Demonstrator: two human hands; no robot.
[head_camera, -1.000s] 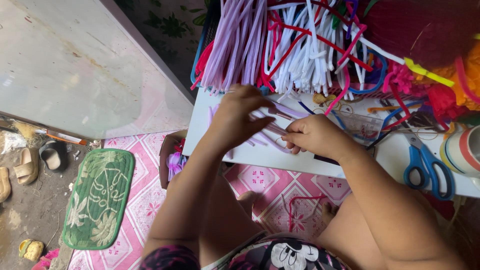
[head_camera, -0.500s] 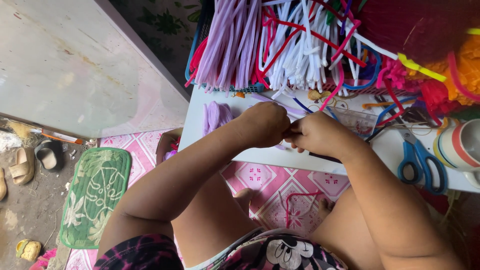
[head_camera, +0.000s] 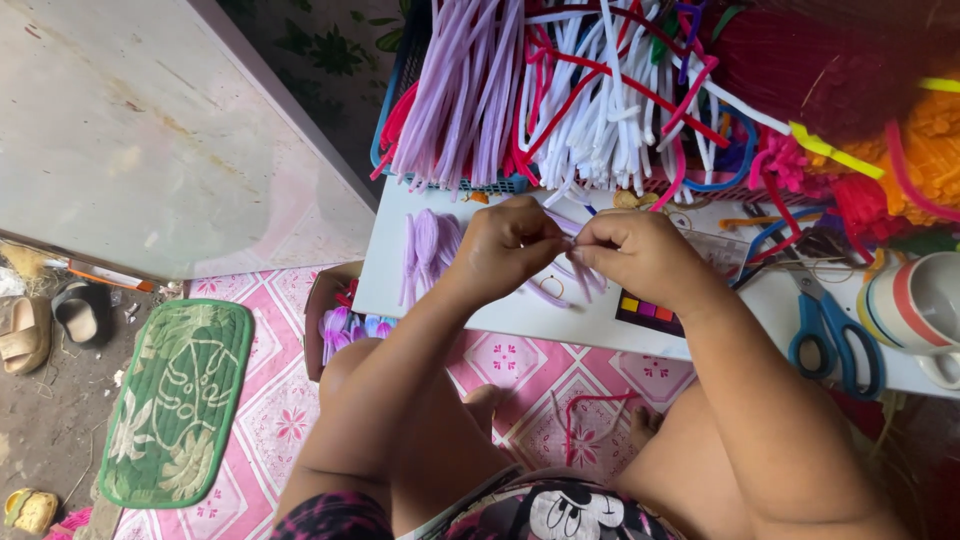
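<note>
A green mat (head_camera: 178, 400) lies on the floor at far left. On the white surface (head_camera: 520, 312), a small pile of lilac pieces (head_camera: 428, 245) sits just beside my left hand (head_camera: 508, 245). Its grip is pinched shut on a lilac pipe cleaner (head_camera: 562, 226), and my right hand (head_camera: 640, 258) pinches the same strand, fingertips nearly touching. Blue scissors (head_camera: 832, 325) lie farther right, near a striped cup (head_camera: 920, 305).

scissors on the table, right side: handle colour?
Blue handles on the scissors, lying on the white table beside a striped cup. The head view shows them plainly.
</note>
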